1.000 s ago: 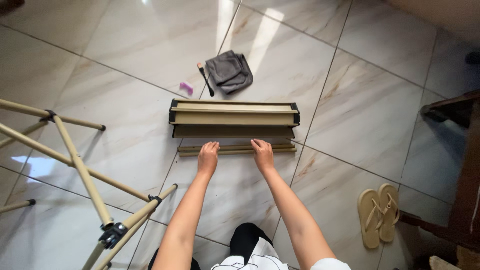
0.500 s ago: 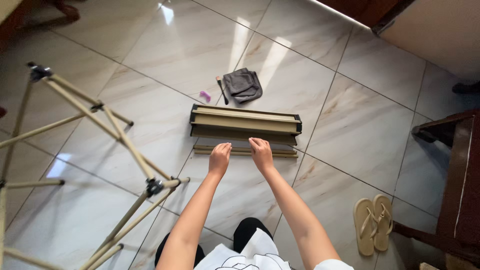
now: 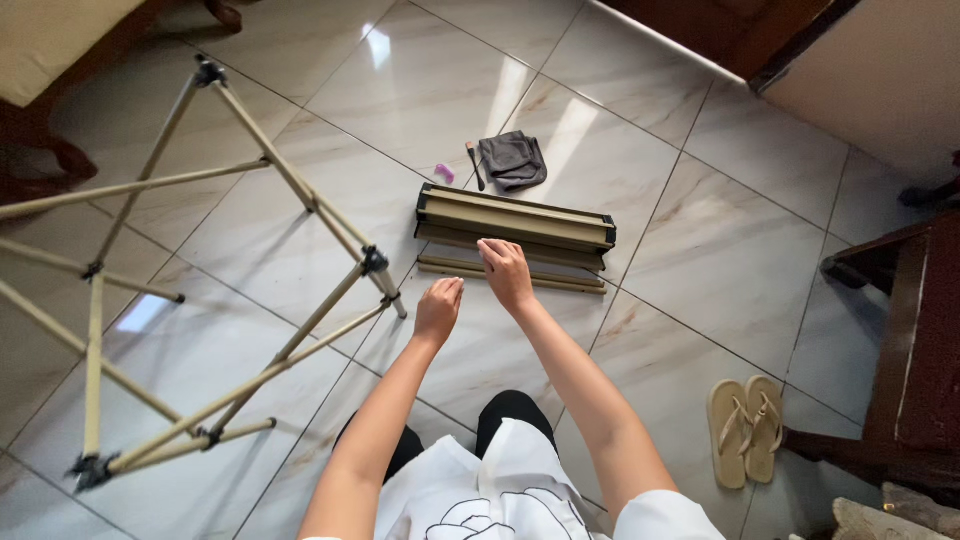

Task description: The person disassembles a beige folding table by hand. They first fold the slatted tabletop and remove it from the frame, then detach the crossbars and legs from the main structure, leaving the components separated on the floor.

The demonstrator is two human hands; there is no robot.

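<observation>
A bundle of long tan slats with black end caps [image 3: 515,219] lies on the tiled floor in front of me. Thin tan rods [image 3: 540,279] lie along its near side. My right hand [image 3: 505,272] rests on those rods, fingers curled over them. My left hand [image 3: 439,309] hovers just short of the rods, fingers loosely bent, holding nothing. A tan folding frame of poles with black joints [image 3: 300,190] stands unfolded to my left, one leg ending close to my left hand.
Beyond the bundle lie a dark grey pouch [image 3: 513,159], a small dark stick [image 3: 471,163] and a small purple item [image 3: 444,173]. A pair of tan sandals [image 3: 745,428] sits at the right near dark wooden furniture [image 3: 915,350]. A cushioned chair [image 3: 50,60] stands at the top left.
My left hand has pulled back from the rods toward me. My view has swung, so the folding frame now fills the left side.
</observation>
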